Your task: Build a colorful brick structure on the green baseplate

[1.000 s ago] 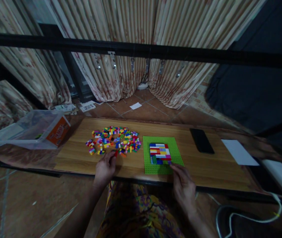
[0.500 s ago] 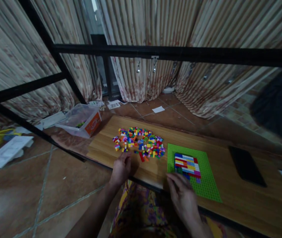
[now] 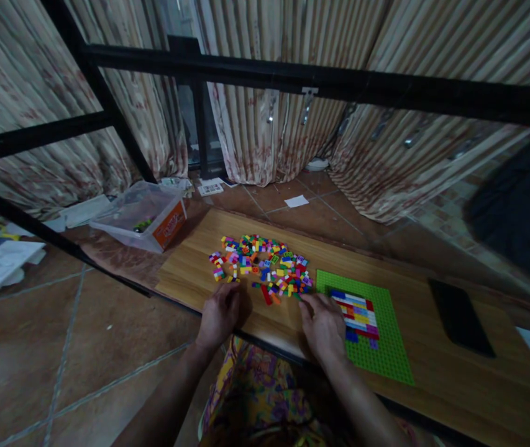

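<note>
My left hand [image 3: 219, 315] rests at the near edge of the table, its fingers curled together just in front of a pile of small toy building bricks [image 3: 287, 273] in many colours. Whatever those fingers may hold is hidden. Between the baseplate and the pile, my right hand [image 3: 324, 324] reaches with fingers bent together, tips at the pile's near right edge by a small green piece. I cannot make out what is pinched there. Partly behind this hand lies a green studded baseplate [image 3: 392, 335], carrying a block of striped coloured bricks [image 3: 358, 316]. A long red brick [image 3: 266, 295] lies between the hands.
The wooden table [image 3: 185, 267] has a dark phone-like slab [image 3: 460, 316] on its right. A clear plastic box [image 3: 141, 214] with an orange label stands on the tiled floor beyond the left end. A black metal frame [image 3: 246, 68] crosses in front of the curtains.
My right hand has moved up and left, from the baseplate's near left edge to the brick pile. My left hand stays nearly in place, still curled. The view has shifted slightly.
</note>
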`<act>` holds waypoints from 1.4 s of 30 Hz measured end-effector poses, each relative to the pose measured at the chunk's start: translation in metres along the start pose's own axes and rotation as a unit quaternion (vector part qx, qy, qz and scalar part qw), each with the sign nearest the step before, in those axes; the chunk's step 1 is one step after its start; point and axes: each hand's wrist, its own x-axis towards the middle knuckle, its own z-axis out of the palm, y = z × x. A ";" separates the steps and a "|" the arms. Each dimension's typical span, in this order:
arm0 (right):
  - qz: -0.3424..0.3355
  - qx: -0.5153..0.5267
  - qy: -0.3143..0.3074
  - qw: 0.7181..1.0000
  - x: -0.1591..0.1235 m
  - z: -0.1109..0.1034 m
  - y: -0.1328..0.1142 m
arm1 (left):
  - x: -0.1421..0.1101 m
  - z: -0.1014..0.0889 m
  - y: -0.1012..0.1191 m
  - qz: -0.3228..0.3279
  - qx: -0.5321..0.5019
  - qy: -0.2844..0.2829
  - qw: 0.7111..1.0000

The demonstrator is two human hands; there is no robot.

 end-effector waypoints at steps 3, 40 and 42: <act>-0.014 0.013 -0.011 1.000 0.005 0.005 -0.009 | 0.000 0.000 0.001 0.000 0.005 -0.004 1.000; 0.133 0.149 0.060 0.978 -0.052 -0.057 0.084 | 0.008 0.005 -0.008 -0.002 0.129 0.003 0.992; 0.123 0.143 0.056 0.981 -0.051 -0.056 0.086 | 0.008 0.005 -0.008 -0.005 0.130 0.005 0.991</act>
